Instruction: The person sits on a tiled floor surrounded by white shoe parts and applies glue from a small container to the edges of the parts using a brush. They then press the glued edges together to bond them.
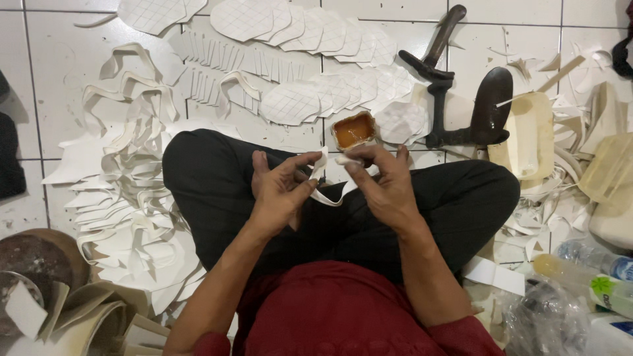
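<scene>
While the left hand (280, 188) pinches one end of a white strip (328, 196), the right hand (382, 181) pinches its other end, just below the glue tub (353, 130).

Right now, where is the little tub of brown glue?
The small tub of brown glue sits on the white tiled floor just beyond the person's crossed legs, above the right hand, between the quilted white cut-outs and the dark iron shoe stand.
</scene>
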